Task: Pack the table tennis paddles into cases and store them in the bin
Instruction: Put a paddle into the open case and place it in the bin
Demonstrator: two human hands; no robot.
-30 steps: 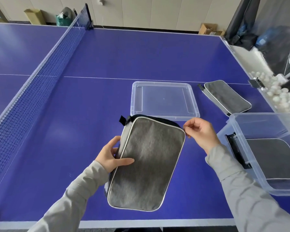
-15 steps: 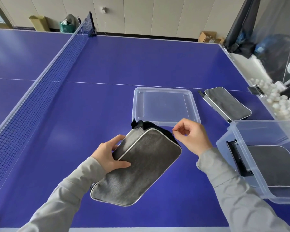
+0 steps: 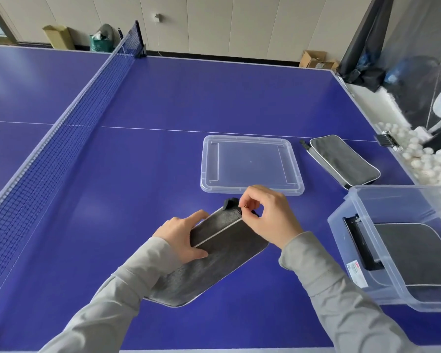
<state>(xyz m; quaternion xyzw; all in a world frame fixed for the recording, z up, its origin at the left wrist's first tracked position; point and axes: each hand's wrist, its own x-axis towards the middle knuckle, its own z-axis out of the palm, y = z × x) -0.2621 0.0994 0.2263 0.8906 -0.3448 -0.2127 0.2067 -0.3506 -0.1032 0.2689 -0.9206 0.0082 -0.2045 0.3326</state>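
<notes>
Between both hands, left hand (image 3: 182,235) gripping, right hand (image 3: 267,215) pinching: grey case (image 3: 214,261).

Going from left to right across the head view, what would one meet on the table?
Net → left hand → right hand → grey case on the table → clear bin.

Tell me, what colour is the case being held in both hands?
Dark grey fabric with a pale edge trim, seen in the head view: the case.

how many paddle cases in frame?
3. One case in both hands on the table, one second case lying right of the lid, one third case inside the bin. More may be hidden there.
</notes>
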